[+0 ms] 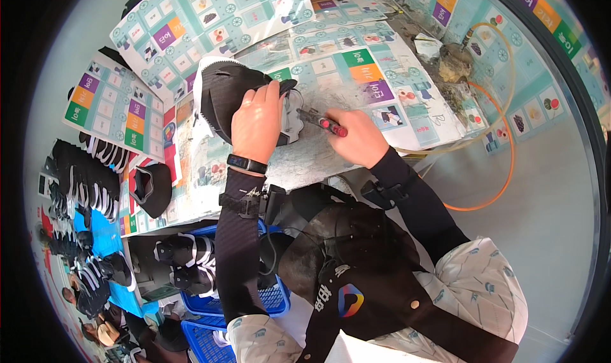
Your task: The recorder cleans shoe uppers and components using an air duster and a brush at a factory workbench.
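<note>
A black shoe point(217, 99) with a white toothed edge along its left side lies tilted on the work table point(331, 149). My left hand point(258, 124) is closed over its upper, with the fingers bent across the black material. At the shoe's right side, a grey-white piece point(293, 118) shows below the fingertips. My right hand point(358, 137) grips a small dark hand tool point(313, 116) with red on its handle, perhaps pliers. The tool's tip points left, close to the grey-white piece; whether they touch, I cannot tell.
Another black shoe point(151, 188) sits at the table's left edge. A crusted pot point(455, 62) stands at the back right, near an orange hose point(509, 148). Blue baskets point(278, 299) lie below the table. Racked shoes point(83, 178) and other people point(105, 331) are at the left.
</note>
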Tool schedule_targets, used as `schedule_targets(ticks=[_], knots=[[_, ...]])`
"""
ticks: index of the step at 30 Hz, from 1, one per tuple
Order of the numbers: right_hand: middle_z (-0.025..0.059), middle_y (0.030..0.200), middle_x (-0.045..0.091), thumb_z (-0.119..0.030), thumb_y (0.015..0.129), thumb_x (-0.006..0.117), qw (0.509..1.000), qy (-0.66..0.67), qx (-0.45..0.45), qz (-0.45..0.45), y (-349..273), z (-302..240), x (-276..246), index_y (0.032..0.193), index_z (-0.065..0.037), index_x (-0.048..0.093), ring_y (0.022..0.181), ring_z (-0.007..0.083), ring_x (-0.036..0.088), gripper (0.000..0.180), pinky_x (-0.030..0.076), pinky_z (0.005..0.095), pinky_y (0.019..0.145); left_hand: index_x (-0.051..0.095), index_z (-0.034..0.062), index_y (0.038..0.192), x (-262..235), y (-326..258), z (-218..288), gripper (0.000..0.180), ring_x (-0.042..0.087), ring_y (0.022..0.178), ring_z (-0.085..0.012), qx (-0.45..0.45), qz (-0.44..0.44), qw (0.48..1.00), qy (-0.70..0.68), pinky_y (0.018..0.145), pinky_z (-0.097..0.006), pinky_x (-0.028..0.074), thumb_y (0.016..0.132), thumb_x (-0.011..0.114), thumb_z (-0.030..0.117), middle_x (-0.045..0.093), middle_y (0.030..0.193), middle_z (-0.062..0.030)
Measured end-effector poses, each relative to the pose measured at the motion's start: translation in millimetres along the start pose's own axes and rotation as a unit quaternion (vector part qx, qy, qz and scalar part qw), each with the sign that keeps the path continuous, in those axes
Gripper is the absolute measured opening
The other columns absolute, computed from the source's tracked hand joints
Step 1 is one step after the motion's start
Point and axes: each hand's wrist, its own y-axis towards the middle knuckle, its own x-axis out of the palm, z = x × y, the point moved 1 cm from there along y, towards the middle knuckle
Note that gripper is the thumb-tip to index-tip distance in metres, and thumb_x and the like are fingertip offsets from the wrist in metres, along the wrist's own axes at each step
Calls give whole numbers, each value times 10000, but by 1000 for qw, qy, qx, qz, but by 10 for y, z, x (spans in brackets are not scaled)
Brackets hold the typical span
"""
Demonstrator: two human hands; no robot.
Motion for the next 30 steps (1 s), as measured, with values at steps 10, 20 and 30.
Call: schedule_targets(ticks=[10, 20, 30], knots=[[284, 852, 662, -90, 817, 587, 997, 33, 64, -40, -44, -43, 44, 980, -11, 698, 878, 513, 623, 213, 495, 572, 779, 675, 17, 1176, -102, -76, -23, 247, 675, 919, -394, -58, 5, 994, -97, 803, -480, 543, 991, 655, 179, 729, 979, -200], [294, 882, 669, -90, 821, 583, 996, -5, 70, -47, -108, -81, 106, 1021, -4, 711, 904, 510, 630, 253, 492, 570, 796, 678, 14, 1173, -175, -147, -6, 250, 679, 955, -391, -86, -5, 991, -100, 830, -477, 542, 988, 659, 180, 731, 995, -194], [271, 825, 650, -126, 826, 689, 993, 72, 62, -71, -126, 74, 57, 1013, 35, 687, 795, 489, 594, 247, 495, 458, 717, 660, -4, 1160, -366, -567, 123, 279, 658, 975, -403, -135, 66, 974, -170, 865, -450, 541, 897, 692, 82, 672, 1053, -198]])
